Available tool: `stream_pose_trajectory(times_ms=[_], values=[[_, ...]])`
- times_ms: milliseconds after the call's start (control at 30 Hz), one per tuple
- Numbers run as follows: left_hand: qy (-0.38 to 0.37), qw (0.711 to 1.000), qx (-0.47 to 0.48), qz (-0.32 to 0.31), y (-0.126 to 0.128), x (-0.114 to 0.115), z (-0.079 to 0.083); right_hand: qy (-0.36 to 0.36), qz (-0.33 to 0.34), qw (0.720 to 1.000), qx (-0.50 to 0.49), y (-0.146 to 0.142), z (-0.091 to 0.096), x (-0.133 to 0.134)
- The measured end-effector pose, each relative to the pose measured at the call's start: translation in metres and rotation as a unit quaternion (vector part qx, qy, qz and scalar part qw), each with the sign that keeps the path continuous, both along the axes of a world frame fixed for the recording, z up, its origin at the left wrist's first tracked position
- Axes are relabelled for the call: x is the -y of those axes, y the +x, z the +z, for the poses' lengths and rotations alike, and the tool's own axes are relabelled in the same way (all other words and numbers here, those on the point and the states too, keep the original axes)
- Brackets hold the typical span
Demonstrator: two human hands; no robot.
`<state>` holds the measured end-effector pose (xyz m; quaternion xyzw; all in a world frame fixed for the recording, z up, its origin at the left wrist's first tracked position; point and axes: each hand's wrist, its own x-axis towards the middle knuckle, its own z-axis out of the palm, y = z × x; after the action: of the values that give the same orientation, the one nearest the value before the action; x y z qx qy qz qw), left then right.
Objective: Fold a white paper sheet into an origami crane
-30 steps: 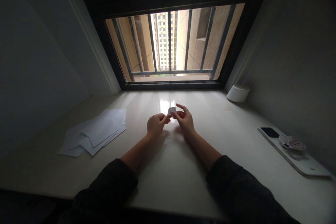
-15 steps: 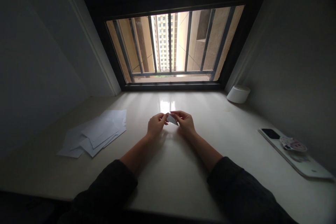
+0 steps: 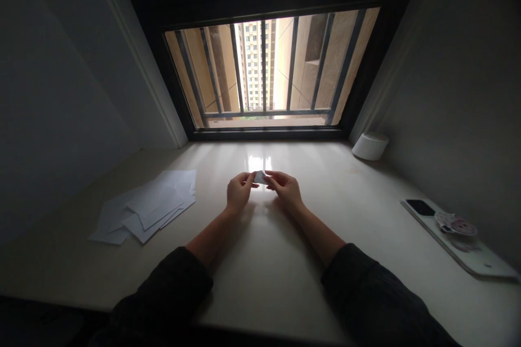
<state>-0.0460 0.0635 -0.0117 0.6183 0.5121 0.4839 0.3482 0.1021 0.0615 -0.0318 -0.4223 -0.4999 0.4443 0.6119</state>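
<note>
A small folded piece of paper [image 3: 260,177] is held up between my two hands, over the pale sill. My left hand [image 3: 239,191] pinches its left side between thumb and fingers. From the other side, my right hand [image 3: 286,188] grips the right edge with thumb and forefinger. The fingers hide part of the paper, so its full shape cannot be made out. Off to the left lies a loose pile of white paper sheets [image 3: 157,203], apart from both hands.
On the right of the sill [image 3: 260,282] lies a phone [image 3: 456,238] with a round decorated grip on its back. A white cylindrical object [image 3: 370,146] stands by the right wall. Behind my hands is a dark-framed window [image 3: 264,134] with bars outside.
The paper has turned between my fingers: its lower right corner no longer points down to the right. My left hand has shifted slightly left. Pile and phone are unchanged.
</note>
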Motion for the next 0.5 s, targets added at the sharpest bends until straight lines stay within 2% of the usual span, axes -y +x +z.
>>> stream_pose_trajectory(times_ms=[233, 500], values=[[0.005, 1.000, 0.014, 0.000, 0.0010, -0.0006, -0.0027, -0.011, -0.015, 1.000, -0.022, 0.0001, -0.0013, -0.0021], [0.001, 0.998, 0.059, 0.011, 0.0004, -0.0037, -0.0032, -0.012, 0.052, 0.997, -0.055, 0.0014, 0.0031, -0.0006]])
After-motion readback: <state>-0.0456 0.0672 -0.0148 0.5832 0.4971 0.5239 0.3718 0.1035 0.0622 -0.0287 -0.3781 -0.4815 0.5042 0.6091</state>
